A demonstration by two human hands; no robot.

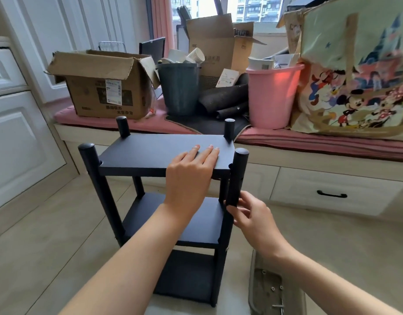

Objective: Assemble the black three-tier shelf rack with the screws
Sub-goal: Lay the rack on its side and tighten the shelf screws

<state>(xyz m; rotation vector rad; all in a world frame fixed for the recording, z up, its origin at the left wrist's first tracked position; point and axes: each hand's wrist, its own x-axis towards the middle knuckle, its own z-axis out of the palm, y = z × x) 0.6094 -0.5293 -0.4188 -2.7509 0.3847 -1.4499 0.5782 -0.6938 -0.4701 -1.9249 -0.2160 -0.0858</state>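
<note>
The black three-tier shelf rack (150, 153) stands upright on the tiled floor in front of me, with four round posts and three boards. My left hand (191, 173) lies flat on the top board near its right front corner, fingers straight and thumb over the front edge. My right hand (248, 214) holds the lower end of the short front-right post segment (239, 176) with its fingertips, just above the middle board. Several loose screws (275, 289) lie in a grey tray on the floor at the lower right.
A window seat with a pink cushion (309, 142) runs behind the rack, loaded with a cardboard box (105, 87), a dark bin (180, 89), a pink bucket (273, 96) and a cartoon-print bag (359, 76). White cabinet doors (16, 142) stand left. A drawer (332, 194) sits under the seat.
</note>
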